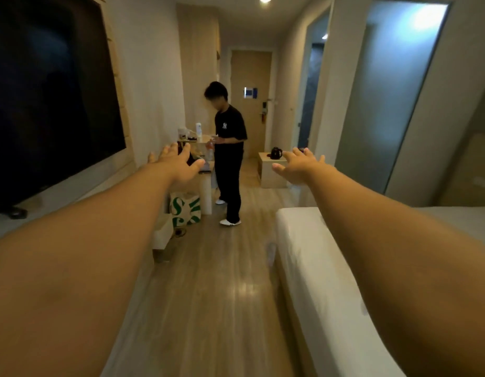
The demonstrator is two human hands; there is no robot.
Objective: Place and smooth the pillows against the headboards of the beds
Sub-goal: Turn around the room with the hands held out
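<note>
Pillows: none can be made out in the head view; only the bed is shown, so their place cannot be told.
Television (pixel 50 99): a dark screen is mounted on the wall far left of the bed, across the wooden floor (pixel 216 295).
Left hand (pixel 178 163): it is stretched forward on a bare arm, left of the bed and above the floor; the fingers are spread wide and nothing is gripped.
Bag (pixel 185 209): a white bag with green letters is set on the floor left of the bed, beside a pale pedestal.
Other person (pixel 229 151): a figure in a black shirt and black trousers is seen standing on the floor beyond the bed's near corner, turned towards a cluttered shelf, with something small held at waist height.
Kettle (pixel 275 153): a dark kettle is placed on a low pale cabinet beyond the bed, near the closed door.
Right hand (pixel 298 167): it is held out at the same height as the left, over the far end of the bed; the palm is turned down, the fingers are splayed, and nothing is held.
Bed (pixel 312 268): a white covered mattress is seen along the right, its long edge running beside the floor and partly hidden by the right forearm.
</note>
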